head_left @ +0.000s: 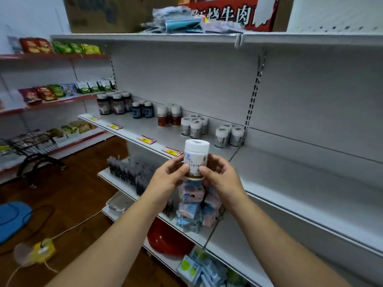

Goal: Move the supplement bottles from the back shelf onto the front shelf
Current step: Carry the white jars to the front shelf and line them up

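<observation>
Pinching an upright white plastic supplement bottle (196, 156) between left hand (168, 177) and right hand (223, 175), both equally near, a person holds it just before the white metal shelf (145, 129) ahead.

White bottle (195, 157), blue-and-gold label; white shelf (157, 131); red-yellow price tags (146, 139); red bowl (167, 241); blue lid (12, 218).

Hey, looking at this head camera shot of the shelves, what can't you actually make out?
Head view only:
- Label print on the white-capped plastic supplement bottle: blurred, partly covered by the left hand and right hand gripping it.
- Yellow-and-red paper price tags on the shelf edge: print too small.
- Dark packets on the lower shelf: blurred, contents unclear.
- Red printed banner: last characters hidden by a white shape.
</observation>
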Action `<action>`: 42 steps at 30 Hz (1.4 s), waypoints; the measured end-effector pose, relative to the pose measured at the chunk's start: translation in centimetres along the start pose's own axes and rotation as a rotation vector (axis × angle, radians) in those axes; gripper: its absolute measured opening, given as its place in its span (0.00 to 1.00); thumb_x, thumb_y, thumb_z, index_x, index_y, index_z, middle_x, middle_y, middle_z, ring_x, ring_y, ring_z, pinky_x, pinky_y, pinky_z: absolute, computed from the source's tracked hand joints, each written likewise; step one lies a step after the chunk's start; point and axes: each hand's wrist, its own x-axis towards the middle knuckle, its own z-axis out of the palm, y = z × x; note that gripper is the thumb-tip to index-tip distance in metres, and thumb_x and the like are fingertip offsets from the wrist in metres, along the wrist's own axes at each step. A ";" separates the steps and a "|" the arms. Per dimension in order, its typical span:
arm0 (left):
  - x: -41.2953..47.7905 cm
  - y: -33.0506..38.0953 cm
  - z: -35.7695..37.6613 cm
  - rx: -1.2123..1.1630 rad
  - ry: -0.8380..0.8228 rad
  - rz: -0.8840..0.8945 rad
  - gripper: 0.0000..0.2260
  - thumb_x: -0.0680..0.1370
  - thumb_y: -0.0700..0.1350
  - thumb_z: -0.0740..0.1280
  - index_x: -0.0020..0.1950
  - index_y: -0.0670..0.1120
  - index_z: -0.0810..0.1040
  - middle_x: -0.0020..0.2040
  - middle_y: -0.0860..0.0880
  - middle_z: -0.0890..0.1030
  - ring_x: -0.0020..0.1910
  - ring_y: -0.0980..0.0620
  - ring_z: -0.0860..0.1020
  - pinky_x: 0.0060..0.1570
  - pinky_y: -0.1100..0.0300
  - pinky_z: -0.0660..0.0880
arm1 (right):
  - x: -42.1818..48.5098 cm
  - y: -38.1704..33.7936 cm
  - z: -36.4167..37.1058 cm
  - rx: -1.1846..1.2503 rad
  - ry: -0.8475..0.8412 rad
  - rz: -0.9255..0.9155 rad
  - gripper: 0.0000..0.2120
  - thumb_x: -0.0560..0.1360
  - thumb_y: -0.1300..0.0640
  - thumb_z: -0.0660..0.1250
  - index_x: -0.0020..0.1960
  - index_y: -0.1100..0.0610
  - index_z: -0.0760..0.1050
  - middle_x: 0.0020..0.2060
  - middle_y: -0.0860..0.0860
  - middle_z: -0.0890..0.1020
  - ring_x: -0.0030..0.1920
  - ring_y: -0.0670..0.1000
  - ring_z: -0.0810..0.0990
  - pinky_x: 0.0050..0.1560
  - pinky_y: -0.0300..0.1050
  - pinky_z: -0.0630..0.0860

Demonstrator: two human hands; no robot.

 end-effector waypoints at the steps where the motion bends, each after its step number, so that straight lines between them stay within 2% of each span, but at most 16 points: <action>1: 1.5 -0.4 -0.5 -0.005 -0.019 -0.007 0.15 0.76 0.39 0.64 0.62 0.47 0.74 0.50 0.49 0.81 0.44 0.54 0.79 0.38 0.67 0.76 | 1.5 0.6 0.3 -0.010 0.025 0.004 0.14 0.70 0.69 0.68 0.53 0.56 0.74 0.44 0.48 0.82 0.46 0.45 0.80 0.50 0.42 0.78; 4: 6.7 -1.7 -2.1 0.023 -0.055 -0.031 0.15 0.76 0.37 0.64 0.63 0.43 0.74 0.51 0.47 0.80 0.44 0.55 0.79 0.39 0.69 0.76 | 6.3 2.7 0.8 -0.045 0.066 0.012 0.16 0.70 0.69 0.69 0.54 0.56 0.73 0.47 0.49 0.81 0.50 0.48 0.79 0.54 0.44 0.77; 6: 10.6 -2.4 -3.3 0.084 -0.060 -0.044 0.15 0.76 0.37 0.65 0.62 0.43 0.75 0.53 0.46 0.80 0.50 0.50 0.79 0.51 0.60 0.75 | 9.9 4.0 1.0 -0.073 0.082 0.013 0.17 0.69 0.70 0.69 0.55 0.57 0.73 0.48 0.49 0.80 0.51 0.49 0.79 0.55 0.44 0.76; 8: 14.2 -2.6 -4.7 0.171 -0.074 -0.063 0.14 0.74 0.37 0.67 0.60 0.44 0.76 0.53 0.44 0.81 0.52 0.46 0.79 0.56 0.53 0.73 | 13.3 5.0 1.5 -0.091 0.083 0.038 0.17 0.69 0.71 0.69 0.53 0.56 0.72 0.47 0.48 0.80 0.51 0.49 0.78 0.56 0.44 0.76; 10: 17.4 -2.5 -6.0 0.226 -0.112 -0.077 0.16 0.73 0.37 0.68 0.61 0.41 0.76 0.52 0.43 0.81 0.52 0.45 0.79 0.54 0.55 0.76 | 16.2 5.9 2.1 -0.102 0.087 0.048 0.17 0.68 0.72 0.69 0.49 0.53 0.72 0.46 0.48 0.80 0.51 0.48 0.78 0.52 0.39 0.76; 13: 21.6 -2.7 -7.6 0.256 -0.147 -0.066 0.16 0.73 0.35 0.68 0.61 0.39 0.75 0.53 0.43 0.80 0.50 0.49 0.79 0.45 0.69 0.77 | 19.9 7.0 3.1 -0.167 0.129 0.037 0.18 0.68 0.73 0.68 0.50 0.55 0.73 0.46 0.48 0.80 0.47 0.45 0.79 0.44 0.31 0.76; 15: 24.0 -3.2 -8.3 0.279 -0.171 -0.065 0.16 0.73 0.35 0.68 0.61 0.40 0.74 0.54 0.43 0.80 0.51 0.50 0.78 0.45 0.69 0.76 | 21.9 7.9 3.7 -0.215 0.186 0.049 0.19 0.67 0.73 0.69 0.48 0.53 0.73 0.45 0.48 0.81 0.48 0.47 0.79 0.46 0.33 0.76; 18: 27.5 -4.2 -9.3 0.362 -0.238 -0.064 0.17 0.73 0.36 0.69 0.61 0.41 0.74 0.54 0.45 0.80 0.52 0.51 0.78 0.47 0.71 0.75 | 24.4 9.0 4.3 -0.290 0.274 0.090 0.20 0.64 0.72 0.72 0.45 0.49 0.73 0.47 0.51 0.82 0.49 0.50 0.80 0.54 0.44 0.76; 21: 30.8 -5.2 -10.4 0.454 -0.285 -0.012 0.13 0.71 0.36 0.70 0.54 0.43 0.75 0.51 0.45 0.80 0.49 0.52 0.78 0.41 0.77 0.72 | 26.1 9.7 5.4 -0.355 0.381 0.098 0.17 0.65 0.70 0.73 0.44 0.52 0.73 0.45 0.49 0.80 0.46 0.48 0.79 0.50 0.39 0.78; 24: 33.5 -5.7 -11.7 0.539 -0.346 0.010 0.11 0.70 0.39 0.72 0.51 0.44 0.76 0.50 0.47 0.81 0.49 0.51 0.79 0.49 0.66 0.74 | 27.1 10.2 7.2 -0.393 0.475 0.087 0.14 0.67 0.70 0.71 0.45 0.54 0.72 0.44 0.47 0.78 0.46 0.46 0.77 0.39 0.26 0.74; 26: 35.1 -6.0 -12.4 0.605 -0.399 -0.024 0.10 0.70 0.43 0.72 0.49 0.48 0.76 0.50 0.49 0.81 0.50 0.51 0.79 0.54 0.57 0.74 | 27.8 10.6 8.2 -0.445 0.511 0.100 0.13 0.69 0.66 0.72 0.48 0.55 0.71 0.44 0.46 0.77 0.46 0.45 0.76 0.37 0.23 0.71; 28: 36.0 -6.3 -12.9 0.629 -0.428 -0.058 0.10 0.69 0.46 0.73 0.48 0.49 0.76 0.52 0.50 0.82 0.50 0.51 0.79 0.56 0.55 0.75 | 28.3 11.1 8.8 -0.493 0.552 0.122 0.12 0.70 0.61 0.71 0.49 0.54 0.72 0.45 0.45 0.77 0.47 0.44 0.76 0.38 0.23 0.70; 30: 36.4 -6.7 -13.1 0.620 -0.440 -0.088 0.11 0.69 0.48 0.73 0.49 0.50 0.77 0.50 0.52 0.81 0.49 0.52 0.79 0.53 0.55 0.76 | 28.7 11.8 9.2 -0.554 0.589 0.149 0.12 0.70 0.58 0.71 0.52 0.53 0.73 0.46 0.44 0.77 0.47 0.43 0.76 0.38 0.22 0.69; 34: 37.9 -7.0 -13.0 0.630 -0.528 -0.024 0.09 0.70 0.46 0.71 0.49 0.51 0.76 0.47 0.54 0.79 0.48 0.55 0.77 0.43 0.68 0.71 | 29.6 12.5 9.0 -0.613 0.655 0.153 0.15 0.71 0.59 0.70 0.57 0.59 0.75 0.47 0.46 0.77 0.48 0.45 0.76 0.36 0.19 0.67; 39: 39.2 -7.7 -12.8 0.646 -0.574 0.057 0.14 0.71 0.45 0.72 0.56 0.48 0.78 0.53 0.50 0.82 0.51 0.54 0.79 0.54 0.62 0.73 | 30.0 13.0 8.1 -0.688 0.676 0.155 0.17 0.69 0.59 0.72 0.57 0.60 0.75 0.46 0.46 0.77 0.40 0.35 0.71 0.36 0.18 0.65; 42: 39.5 -8.1 -12.5 0.654 -0.595 0.099 0.15 0.71 0.45 0.71 0.57 0.47 0.78 0.54 0.49 0.82 0.50 0.56 0.78 0.51 0.66 0.70 | 30.2 13.2 7.8 -0.664 0.715 0.165 0.17 0.69 0.59 0.73 0.57 0.60 0.75 0.46 0.46 0.77 0.42 0.39 0.73 0.36 0.18 0.66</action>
